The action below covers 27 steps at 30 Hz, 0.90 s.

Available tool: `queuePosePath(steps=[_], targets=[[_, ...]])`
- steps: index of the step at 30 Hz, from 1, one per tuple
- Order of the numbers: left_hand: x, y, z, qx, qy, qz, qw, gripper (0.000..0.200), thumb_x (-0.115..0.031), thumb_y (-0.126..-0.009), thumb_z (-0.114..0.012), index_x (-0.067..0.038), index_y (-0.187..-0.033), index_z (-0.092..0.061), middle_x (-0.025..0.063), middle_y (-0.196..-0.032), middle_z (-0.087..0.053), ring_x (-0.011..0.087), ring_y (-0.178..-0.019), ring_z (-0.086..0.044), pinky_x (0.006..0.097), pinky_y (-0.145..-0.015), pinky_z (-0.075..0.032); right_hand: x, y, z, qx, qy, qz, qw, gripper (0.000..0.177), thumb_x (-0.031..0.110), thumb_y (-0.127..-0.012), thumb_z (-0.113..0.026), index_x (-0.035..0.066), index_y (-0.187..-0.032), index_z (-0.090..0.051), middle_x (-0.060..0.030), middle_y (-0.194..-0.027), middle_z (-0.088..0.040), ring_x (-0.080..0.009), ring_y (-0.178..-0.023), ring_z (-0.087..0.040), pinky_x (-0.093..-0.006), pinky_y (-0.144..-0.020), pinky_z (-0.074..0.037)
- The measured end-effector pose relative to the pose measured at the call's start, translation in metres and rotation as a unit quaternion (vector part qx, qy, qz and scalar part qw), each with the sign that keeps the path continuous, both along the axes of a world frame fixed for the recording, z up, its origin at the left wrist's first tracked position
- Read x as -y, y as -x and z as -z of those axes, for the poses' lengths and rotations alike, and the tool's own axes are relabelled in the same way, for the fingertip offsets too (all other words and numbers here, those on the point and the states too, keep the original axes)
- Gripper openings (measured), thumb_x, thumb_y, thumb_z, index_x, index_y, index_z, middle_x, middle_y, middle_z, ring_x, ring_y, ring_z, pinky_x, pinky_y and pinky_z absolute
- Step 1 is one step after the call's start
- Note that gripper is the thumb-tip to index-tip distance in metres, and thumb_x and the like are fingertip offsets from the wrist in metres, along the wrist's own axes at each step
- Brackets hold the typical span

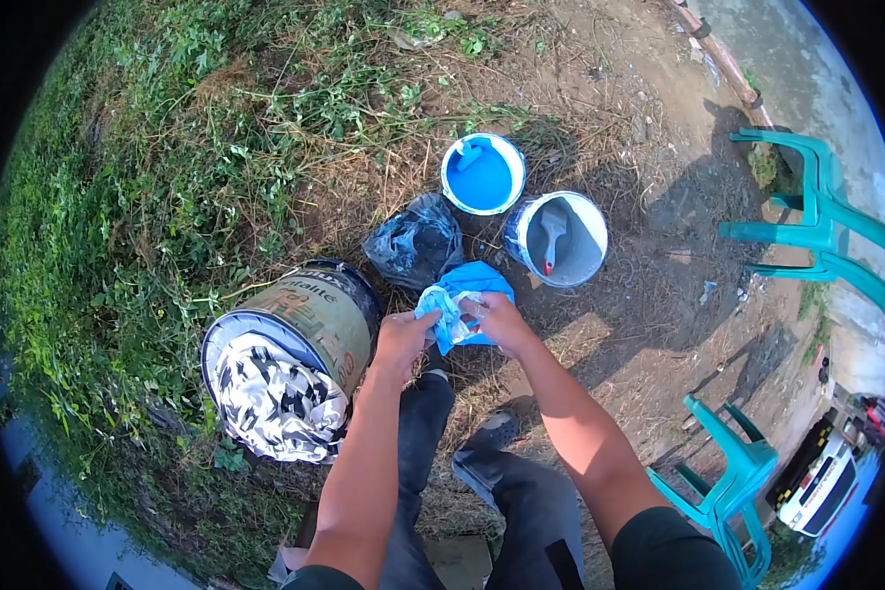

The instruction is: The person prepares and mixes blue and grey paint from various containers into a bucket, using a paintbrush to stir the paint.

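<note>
Both hands are at a thin, crumpled blue plastic bag (480,283) with whitish parts, in the middle of the head view. My left hand (403,342) pinches its left side. My right hand (500,324) grips it from the right, fingers curled in. Just beyond lies a dark, crumpled plastic bag (415,241). A bucket of blue paint (482,182) stands farther off, with a blue-coated tool in it. Beside it, a white bucket (592,221) holds a paintbrush (553,231) with a grey handle and red tip.
A large pail (315,310) lies tilted at my left, with black-and-white patterned cloth (273,398) at its near end. Green plastic chairs (811,231) are at the right, another green chair (733,472) nearer. Weeds (118,216) cover the left; a wall (806,59) rises upper right.
</note>
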State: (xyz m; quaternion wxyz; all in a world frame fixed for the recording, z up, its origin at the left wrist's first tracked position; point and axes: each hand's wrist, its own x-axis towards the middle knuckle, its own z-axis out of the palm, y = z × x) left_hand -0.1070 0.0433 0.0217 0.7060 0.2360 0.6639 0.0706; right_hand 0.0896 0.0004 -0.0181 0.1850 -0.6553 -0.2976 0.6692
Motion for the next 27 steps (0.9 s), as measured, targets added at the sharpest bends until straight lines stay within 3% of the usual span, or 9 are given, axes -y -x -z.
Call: queuePosePath(steps=[2,4,6,7,10,14,16,22,27], targets=[[0.004,-0.007,-0.003,-0.029,-0.067,0.03,0.997,0.021,-0.02,-0.093,-0.071,0.0,-0.088,-0.074,0.0049,-0.078,-0.07,0.0163,-0.068,-0.065,0.0354,-0.069,-0.053,-0.002,0.008,0.003,-0.246,0.121,0.242,0.931,0.038,0.035,-0.096,-0.07,0.004,-0.118,-0.067,-0.0047,-0.098,-0.068,-0.017,-0.085,-0.066,-0.035,-0.071,-0.054],[0.005,-0.013,-0.005,-0.061,-0.137,0.057,0.987,0.023,-0.022,-0.09,-0.074,0.001,-0.087,-0.075,0.0068,-0.075,-0.071,0.0173,-0.066,-0.066,0.0361,-0.067,-0.053,-0.019,0.014,-0.023,-0.228,0.129,0.221,0.939,0.039,0.032,-0.094,-0.072,0.005,-0.122,-0.063,-0.0053,-0.104,-0.067,-0.0184,-0.09,-0.066,-0.0364,-0.071,-0.055],[0.004,-0.018,-0.005,-0.165,-0.28,0.269,0.907,0.033,-0.029,-0.083,-0.079,0.004,-0.088,-0.073,0.0168,-0.071,-0.07,0.0283,-0.07,-0.071,0.0387,-0.066,-0.053,-0.028,0.015,-0.026,-0.213,0.136,0.203,0.946,0.043,0.029,-0.093,-0.073,0.006,-0.126,-0.06,-0.0058,-0.109,-0.065,-0.0197,-0.095,-0.066,-0.0378,-0.071,-0.056],[0.003,-0.024,-0.005,-0.195,-0.315,0.308,0.876,0.03,-0.03,-0.083,-0.079,-0.002,-0.095,-0.077,0.0138,-0.07,-0.069,0.0184,-0.065,-0.067,0.0346,-0.066,-0.053,-0.029,0.013,-0.016,-0.203,0.137,0.212,0.946,0.04,0.026,-0.092,-0.074,0.007,-0.124,-0.06,-0.0061,-0.109,-0.065,-0.0196,-0.095,-0.066,-0.037,-0.071,-0.057],[-0.016,-0.035,-0.028,-0.136,-0.218,0.238,0.937,0.03,-0.029,-0.086,-0.076,0.0,-0.092,-0.076,0.011,-0.071,-0.069,0.0175,-0.067,-0.067,0.0339,-0.065,-0.052,-0.032,0.0,-0.004,-0.238,0.123,0.267,0.926,0.033,0.013,-0.088,-0.073,0.006,-0.118,-0.062,-0.0069,-0.103,-0.067,-0.021,-0.091,-0.068,-0.0351,-0.068,-0.058],[-0.026,-0.011,0.043,-0.129,-0.205,0.055,0.969,0.028,-0.024,-0.09,-0.071,0.002,-0.101,-0.071,0.0092,-0.087,-0.073,0.0173,-0.074,-0.066,0.0319,-0.071,-0.051,-0.035,-0.026,-0.015,-0.34,0.122,0.266,0.894,0.024,0.002,-0.085,-0.066,0.0,-0.108,-0.064,-0.0141,-0.095,-0.07,-0.0286,-0.083,-0.072,-0.0391,-0.071,-0.061],[-0.047,-0.002,0.07,-0.23,-0.155,0.092,0.956,0.045,-0.026,-0.085,-0.072,-0.001,-0.122,-0.066,0.0196,-0.119,-0.069,0.0313,-0.108,-0.066,0.0399,-0.094,-0.051,-0.031,-0.041,-0.012,-0.47,0.113,0.255,0.837,0.019,0.001,-0.085,-0.064,0.0,-0.105,-0.065,-0.0155,-0.096,-0.072,-0.0291,-0.086,-0.074,-0.0412,-0.075,-0.062],[-0.094,0.001,0.141,-0.432,-0.362,0.303,0.769,0.07,-0.025,-0.083,-0.073,-0.008,-0.146,-0.047,0.0179,-0.141,-0.057,0.0375,-0.132,-0.053,0.0517,-0.111,-0.037,-0.001,-0.051,0.027,-0.331,0.141,0.262,0.895,0.019,0.007,-0.087,-0.067,0.006,-0.105,-0.06,-0.0088,-0.102,-0.067,-0.0215,-0.09,-0.069,-0.039,-0.085,-0.058],[-0.11,-0.007,0.129,-0.356,-0.071,0.389,0.847,0.064,-0.023,-0.083,-0.072,-0.011,-0.143,-0.054,0.0165,-0.135,-0.063,0.0354,-0.128,-0.058,0.052,-0.111,-0.036,0.021,-0.051,0.046,-0.401,0.145,0.332,0.842,0.028,0.011,-0.089,-0.063,0.004,-0.116,-0.058,-0.0099,-0.105,-0.067,-0.0219,-0.095,-0.068,-0.039,-0.086,-0.058]])
